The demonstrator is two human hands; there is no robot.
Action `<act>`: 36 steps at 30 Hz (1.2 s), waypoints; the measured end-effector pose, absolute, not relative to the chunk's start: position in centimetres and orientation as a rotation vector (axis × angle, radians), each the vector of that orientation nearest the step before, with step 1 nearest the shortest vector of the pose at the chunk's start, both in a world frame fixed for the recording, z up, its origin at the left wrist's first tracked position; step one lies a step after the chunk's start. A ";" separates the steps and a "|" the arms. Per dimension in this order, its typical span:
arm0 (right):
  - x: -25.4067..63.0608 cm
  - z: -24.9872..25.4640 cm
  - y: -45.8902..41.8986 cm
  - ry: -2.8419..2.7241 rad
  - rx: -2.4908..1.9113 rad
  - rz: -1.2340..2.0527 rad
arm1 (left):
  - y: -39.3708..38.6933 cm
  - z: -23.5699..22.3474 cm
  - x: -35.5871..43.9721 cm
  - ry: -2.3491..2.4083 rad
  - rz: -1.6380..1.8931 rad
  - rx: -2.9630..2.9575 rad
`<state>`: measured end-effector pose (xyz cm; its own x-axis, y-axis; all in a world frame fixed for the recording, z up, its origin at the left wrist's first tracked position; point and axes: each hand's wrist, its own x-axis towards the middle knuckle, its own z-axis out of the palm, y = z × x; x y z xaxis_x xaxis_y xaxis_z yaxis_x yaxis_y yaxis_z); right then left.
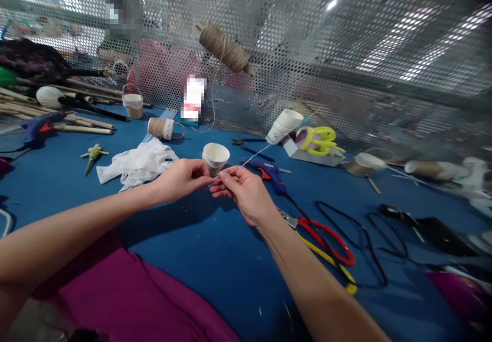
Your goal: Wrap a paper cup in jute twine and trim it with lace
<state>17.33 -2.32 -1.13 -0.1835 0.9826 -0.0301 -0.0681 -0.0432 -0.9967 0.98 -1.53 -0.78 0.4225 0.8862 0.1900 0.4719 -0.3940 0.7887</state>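
Observation:
My left hand (182,179) and my right hand (242,190) meet at the fingertips above the blue table, in front of a white-rimmed paper cup (216,155). A thin pale cord (257,154) runs from my right hand up and to the right, its far end near a stack of white paper cups (284,125). My right thumb and forefinger pinch this cord. At its near end my left thumb and forefinger are closed too; the short piece between them is very thin. White lace fabric (140,162) lies crumpled beside my left wrist.
Scissors with red and yellow handles (326,242) lie by my right forearm, near a blue glue gun (271,175) and its black cable. Twine-wrapped little baskets (133,107) stand farther back. A twine spool (224,47) hangs on the perforated metal screen (307,39). Sticks (82,129) lie left.

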 end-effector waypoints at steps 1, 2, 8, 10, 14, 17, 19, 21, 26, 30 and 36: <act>17.4 -1.1 -2.3 -1.278 -1.086 1.419 | -1.6 -0.8 1.0 1.141 0.824 2.029; 17.4 -1.0 -2.4 -1.288 -1.084 1.434 | -1.6 -0.9 1.0 1.145 0.830 2.047; 17.5 -0.8 -2.4 -1.333 -1.086 1.446 | -1.7 -1.0 1.1 1.156 0.837 2.057; 17.6 -0.8 -2.3 -1.320 -1.087 1.411 | -1.5 -1.2 1.1 1.131 0.887 1.979; 17.9 -0.7 -2.0 -1.285 -1.070 1.410 | -1.2 -1.4 1.1 1.050 0.932 1.692; 18.1 -0.6 -1.9 -1.258 -1.044 1.438 | -1.0 -1.5 1.1 1.035 0.937 1.442; 18.1 -0.5 -1.9 -1.230 -1.021 1.438 | -0.9 -1.5 1.1 1.015 0.924 1.178; 18.1 -0.5 -1.9 -1.201 -1.003 1.435 | -0.8 -1.5 1.1 0.945 0.859 0.907; 18.1 -0.4 -1.9 -1.174 -0.986 1.479 | -1.2 -1.5 1.3 0.796 0.712 0.766; 18.4 -0.1 -1.9 -1.197 -0.999 1.545 | -1.5 -1.3 1.3 0.702 0.665 0.809; 19.0 0.5 -1.7 -1.245 -1.044 1.613 | -1.5 -1.8 1.0 0.562 0.653 0.925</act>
